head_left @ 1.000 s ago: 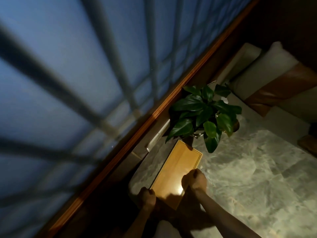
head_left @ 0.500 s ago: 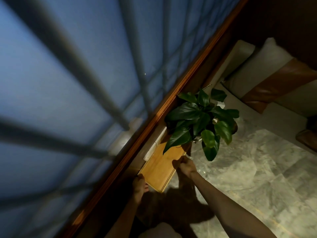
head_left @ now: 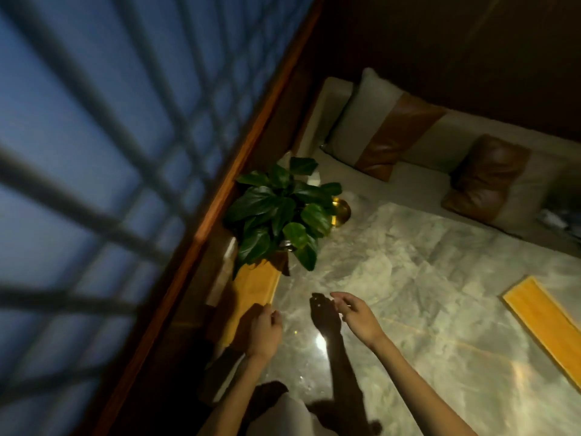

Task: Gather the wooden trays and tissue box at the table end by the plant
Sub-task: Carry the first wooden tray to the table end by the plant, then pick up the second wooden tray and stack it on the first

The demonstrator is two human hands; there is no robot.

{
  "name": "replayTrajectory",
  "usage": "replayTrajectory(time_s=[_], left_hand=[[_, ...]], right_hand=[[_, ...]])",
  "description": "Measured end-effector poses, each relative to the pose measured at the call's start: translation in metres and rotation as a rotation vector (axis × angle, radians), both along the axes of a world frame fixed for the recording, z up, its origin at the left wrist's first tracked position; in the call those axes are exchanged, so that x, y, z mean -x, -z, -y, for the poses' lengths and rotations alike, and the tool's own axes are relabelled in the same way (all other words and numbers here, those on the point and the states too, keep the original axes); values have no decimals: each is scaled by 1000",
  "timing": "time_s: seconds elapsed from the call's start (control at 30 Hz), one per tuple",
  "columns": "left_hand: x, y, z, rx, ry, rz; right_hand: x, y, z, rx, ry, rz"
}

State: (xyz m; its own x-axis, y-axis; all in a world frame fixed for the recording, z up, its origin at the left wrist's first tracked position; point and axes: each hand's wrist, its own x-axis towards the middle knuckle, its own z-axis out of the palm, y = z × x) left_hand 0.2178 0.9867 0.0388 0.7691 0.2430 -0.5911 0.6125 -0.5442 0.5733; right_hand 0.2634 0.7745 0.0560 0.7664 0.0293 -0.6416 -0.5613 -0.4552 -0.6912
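Observation:
A wooden tray (head_left: pixel 255 286) lies at the marble table's (head_left: pixel 408 297) end, its far part tucked under the leaves of the potted plant (head_left: pixel 279 212). My left hand (head_left: pixel 264 330) hovers just beside the tray's near corner, fingers loosely curled, holding nothing. My right hand (head_left: pixel 355 316) is over the bare marble to the right of the tray, fingers apart and empty. A second wooden tray (head_left: pixel 547 325) lies far right on the table. No tissue box shows.
A brass bowl (head_left: pixel 341 212) sits behind the plant. A cushioned bench with brown and cream pillows (head_left: pixel 393 136) runs along the table's far side. A wooden window ledge (head_left: pixel 220 196) and dark glass border the left.
Both hands have let go of the wooden tray, which now rests under the plant's leaves. The hands have drawn back toward me and the view has swung right, revealing the second tray.

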Motion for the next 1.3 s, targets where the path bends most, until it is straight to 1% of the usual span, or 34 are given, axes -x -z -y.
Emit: replayTrajectory(time_s=[0.07,0.13,0.17,0.23,0.27,0.33,0.43,0.53,0.63,0.7,0.77,0.93,0.97,1.03,1.1,1.17,1.23,1.3], left_hand=[[-11,-7,34,-78,296,93],[-17,-12,71,-150,540,122],[-18,-13,90,-172,639,132],[-18,-11,129,-170,805,158],[-16,-9,147,-148,873,158],[-10,-5,183,-102,974,135],[2,-4,231,-72,1028,98],[13,-6,272,-3,995,46],[16,-6,311,77,948,-2],[18,-5,340,138,879,-44],[18,-3,374,153,808,-68],[15,8,473,144,611,-97],[16,9,496,154,548,-98],[18,9,544,163,357,-94],[19,8,588,170,207,-125],[17,12,625,195,116,-144],[16,17,653,325,33,-132],[19,29,677,395,2,-173]], right_hand=[[27,-11,41,157,-44,66],[59,-17,83,398,-144,128],[76,-18,102,513,-196,139],[110,-22,137,670,-225,88],[126,-24,152,707,-206,39],[156,-28,182,707,-123,-47],[192,-36,226,591,50,-121],[216,-41,271,393,222,-188],[230,-39,325,311,275,-259],[231,-35,373,313,291,-252],[223,-28,429,333,282,-221],[156,-4,566,353,259,-107],[139,1,590,346,264,-84],[106,8,631,345,255,-57],[80,15,660,349,248,-51],[59,26,684,349,237,-17],[39,41,700,350,233,-2],[32,57,709,355,202,-62]])
